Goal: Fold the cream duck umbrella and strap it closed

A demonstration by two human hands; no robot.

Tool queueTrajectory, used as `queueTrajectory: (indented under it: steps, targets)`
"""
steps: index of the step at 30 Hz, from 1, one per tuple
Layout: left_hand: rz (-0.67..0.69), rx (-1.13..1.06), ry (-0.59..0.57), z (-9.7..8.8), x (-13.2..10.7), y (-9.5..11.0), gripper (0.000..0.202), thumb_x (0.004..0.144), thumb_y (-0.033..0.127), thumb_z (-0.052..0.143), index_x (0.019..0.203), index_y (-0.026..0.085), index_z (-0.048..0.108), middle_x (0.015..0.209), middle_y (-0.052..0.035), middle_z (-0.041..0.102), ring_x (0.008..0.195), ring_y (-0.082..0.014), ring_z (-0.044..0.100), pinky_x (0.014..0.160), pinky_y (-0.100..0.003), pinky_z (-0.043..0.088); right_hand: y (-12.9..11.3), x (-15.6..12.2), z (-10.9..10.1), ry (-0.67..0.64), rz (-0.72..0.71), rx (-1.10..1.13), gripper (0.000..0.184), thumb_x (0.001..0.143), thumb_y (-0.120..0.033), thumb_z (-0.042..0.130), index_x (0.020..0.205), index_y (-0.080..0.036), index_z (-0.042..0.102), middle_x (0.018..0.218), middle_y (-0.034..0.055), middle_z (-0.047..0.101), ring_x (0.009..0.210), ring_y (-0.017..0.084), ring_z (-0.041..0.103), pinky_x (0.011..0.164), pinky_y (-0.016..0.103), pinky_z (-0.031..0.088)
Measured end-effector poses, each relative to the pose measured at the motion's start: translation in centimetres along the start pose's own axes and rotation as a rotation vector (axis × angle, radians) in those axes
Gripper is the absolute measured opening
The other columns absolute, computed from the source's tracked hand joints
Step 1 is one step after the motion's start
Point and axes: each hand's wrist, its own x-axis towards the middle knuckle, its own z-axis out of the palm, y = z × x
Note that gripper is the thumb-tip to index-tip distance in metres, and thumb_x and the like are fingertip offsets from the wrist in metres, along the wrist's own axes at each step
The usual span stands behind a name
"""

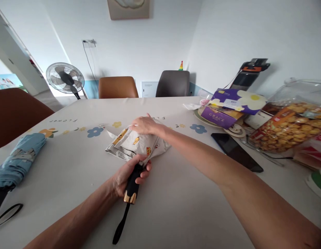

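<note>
A white folding umbrella (142, 140) with small cartoon prints lies on the table, its canopy loosely gathered and some folds spread to the left. My left hand (127, 176) is closed around the top of its black handle (132, 186), which has a gold-coloured end and a black wrist strap (120, 226) hanging toward me. On the far part of the canopy rests my right hand (144, 124), its fingers bent down onto the fabric and seemingly closed on a fold; the fingertips are partly hidden.
A rolled blue umbrella (21, 159) lies at the left edge. To the right are a phone (235, 152), purple-and-white boxes (237, 100), a dark bottle (246, 76) and a clear snack jar (300, 121). Chairs (118, 87) and a fan (65, 79) stand beyond the table (176, 193).
</note>
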Motion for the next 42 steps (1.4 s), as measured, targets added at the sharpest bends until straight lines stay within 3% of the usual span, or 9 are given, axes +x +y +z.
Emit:
queueTrajectory:
  steps: [4,8,12,15,22,27,33,37,42]
  targets:
    - [0.065,-0.053,-0.078,-0.3,0.0,0.3,0.02,0.079,0.028,0.053,0.081,0.009,0.058,0.062,0.0008,0.05,0.041,-0.0033,0.036,0.027,-0.011,0.029,0.7,0.8,-2.0,0.342,0.036,0.054,0.024,0.088,-0.036,0.043,0.099,-0.019,0.056,0.116,0.0092,0.059,0.115,0.025,0.048,0.104,0.047,0.023]
    - [0.114,-0.021,-0.116,-0.4,-0.2,0.3,0.021,0.079,0.03,0.054,0.083,0.01,0.058,0.06,0.0014,0.049,0.04,-0.0042,0.036,0.025,-0.012,0.029,3.3,-1.1,-4.6,0.574,0.232,0.307,0.032,0.088,-0.045,0.04,0.08,-0.018,0.056,0.093,0.0068,0.063,0.094,0.023,0.057,0.088,0.037,0.041]
    - [0.13,-0.024,-0.137,-0.3,-0.4,0.0,0.022,0.079,0.031,0.053,0.084,0.01,0.058,0.06,0.0015,0.049,0.039,-0.004,0.036,0.025,-0.012,0.029,5.9,-4.7,-5.2,0.355,0.453,0.766,0.042,0.084,-0.055,0.043,0.072,-0.018,0.058,0.077,0.0061,0.065,0.081,0.022,0.06,0.078,0.035,0.046]
    - [0.136,-0.039,-0.165,-0.3,-0.4,-0.1,0.023,0.078,0.031,0.052,0.085,0.01,0.058,0.06,0.0015,0.048,0.039,-0.0041,0.036,0.025,-0.011,0.028,6.7,-7.3,-4.9,0.095,0.413,1.042,0.05,0.083,-0.061,0.04,0.082,-0.017,0.064,0.084,0.0089,0.069,0.089,0.022,0.061,0.083,0.034,0.046]
    - [0.112,-0.018,-0.201,-0.4,-0.5,-0.1,0.025,0.077,0.033,0.053,0.086,0.01,0.058,0.059,0.0016,0.048,0.039,-0.0041,0.036,0.026,-0.012,0.027,7.6,-10.4,-5.6,-0.029,0.536,1.016,0.033,0.063,-0.035,0.077,0.086,-0.013,0.069,0.089,0.011,0.071,0.085,0.022,0.064,0.081,0.034,0.049]
    - [0.106,0.07,-0.139,-0.2,-0.4,-0.2,0.027,0.076,0.036,0.052,0.087,0.012,0.06,0.059,0.0006,0.051,0.038,-0.0049,0.036,0.027,-0.014,0.025,6.8,-11.2,-6.9,0.153,0.461,1.056,0.024,0.056,-0.026,0.08,0.071,-0.012,0.069,0.07,0.0074,0.07,0.063,0.017,0.063,0.065,0.03,0.049]
    - [0.083,0.428,-0.071,0.0,-0.3,-0.6,0.041,0.081,0.046,0.045,0.071,0.009,0.062,0.044,-0.0008,0.047,0.029,-0.005,0.038,0.032,-0.016,0.024,4.0,-11.4,-8.0,0.309,0.313,1.027,0.017,0.061,-0.027,0.076,0.066,-0.014,0.067,0.064,0.0011,0.065,0.055,0.012,0.057,0.055,0.024,0.044]
    - [0.169,0.467,-0.005,0.3,-0.5,-0.5,0.032,0.077,0.042,0.055,0.088,0.012,0.061,0.056,-0.0011,0.055,0.029,-0.0046,0.039,0.032,-0.017,0.024,2.6,-11.2,-8.1,0.409,0.279,1.037,0.017,0.061,-0.027,0.075,0.061,-0.015,0.063,0.061,-0.0005,0.062,0.054,0.011,0.055,0.054,0.024,0.044]
    - [0.235,0.434,0.128,0.4,-0.3,-0.5,0.031,0.073,0.042,0.061,0.086,0.014,0.055,0.066,-0.0036,0.062,0.03,-0.0069,0.043,0.031,-0.019,0.029,1.6,-11.1,-8.2,0.478,0.246,1.078,0.014,0.063,-0.026,0.073,0.06,-0.017,0.063,0.062,-0.0015,0.062,0.057,0.012,0.057,0.058,0.025,0.044]
